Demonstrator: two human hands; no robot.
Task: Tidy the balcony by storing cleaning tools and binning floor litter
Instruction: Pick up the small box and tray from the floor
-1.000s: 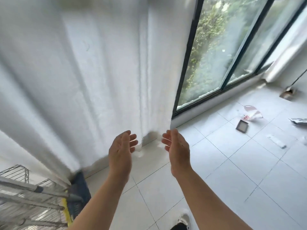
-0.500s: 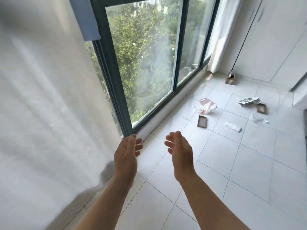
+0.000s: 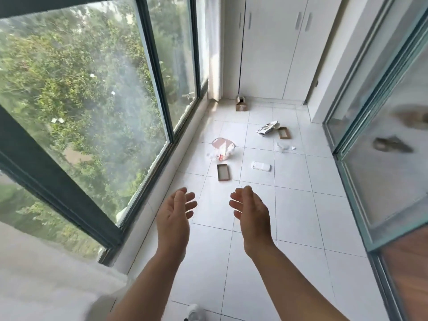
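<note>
Left hand (image 3: 174,216) and right hand (image 3: 251,212) were open, empty, lower centre; litter (image 3: 222,150) lay mid-frame on floor (image 3: 298,209).

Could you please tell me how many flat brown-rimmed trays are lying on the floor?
2: nearer tray ahead of the hands, farther tray beside the crumpled paper.

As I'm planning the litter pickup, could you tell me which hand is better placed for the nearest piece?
Probably the left hand: empty, and the brown tray lies just ahead of it.
</note>
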